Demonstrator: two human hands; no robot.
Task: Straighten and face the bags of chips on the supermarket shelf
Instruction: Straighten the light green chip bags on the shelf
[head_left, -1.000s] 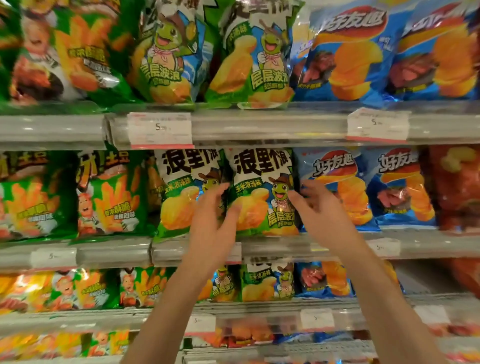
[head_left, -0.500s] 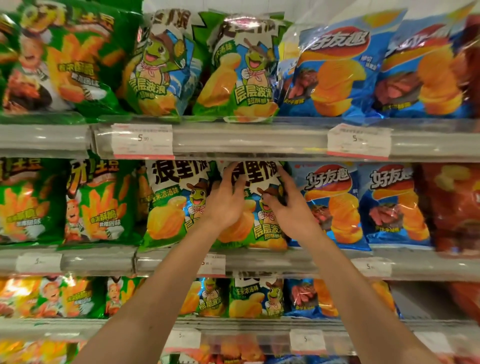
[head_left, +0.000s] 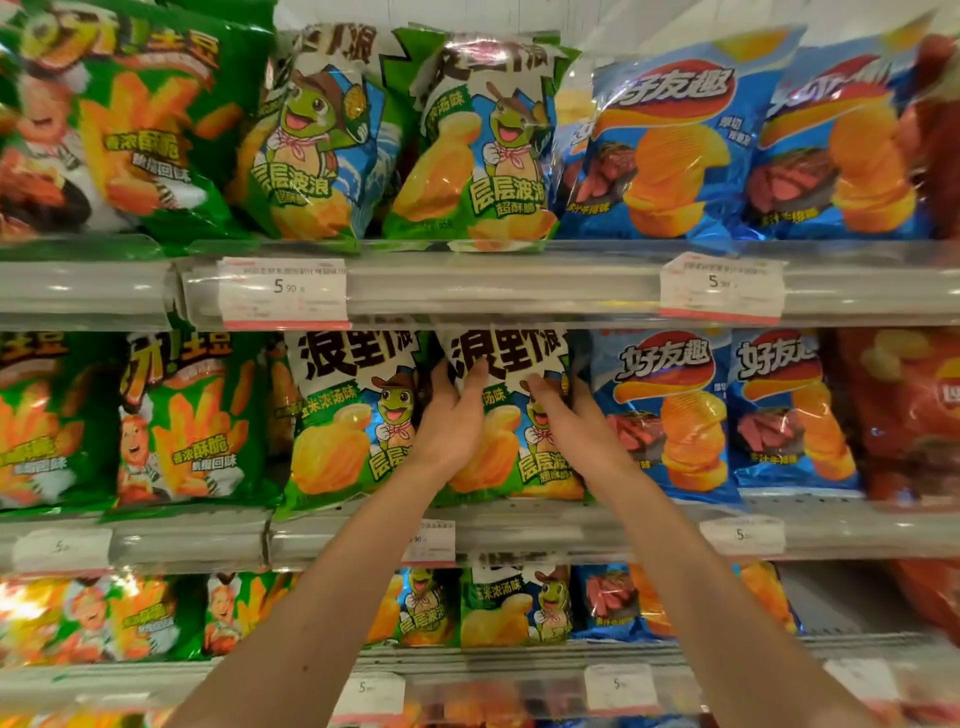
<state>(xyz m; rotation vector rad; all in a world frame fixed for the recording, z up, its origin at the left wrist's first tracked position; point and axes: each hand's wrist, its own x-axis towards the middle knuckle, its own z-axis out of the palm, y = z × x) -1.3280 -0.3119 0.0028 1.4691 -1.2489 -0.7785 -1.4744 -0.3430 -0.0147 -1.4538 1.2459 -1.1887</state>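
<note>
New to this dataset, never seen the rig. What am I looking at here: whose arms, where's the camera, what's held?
There is no robot. A person wears one wide-angle camera on the head, looking forward and down, so the two bare arms are their own. The scene is a supermarket shelf stocked with chip bags. The left hand and right hand both grip one green turtle bag on the middle shelf, fingers curled onto its front near the top. A matching bag stands to its left, blue bags to its right.
</note>
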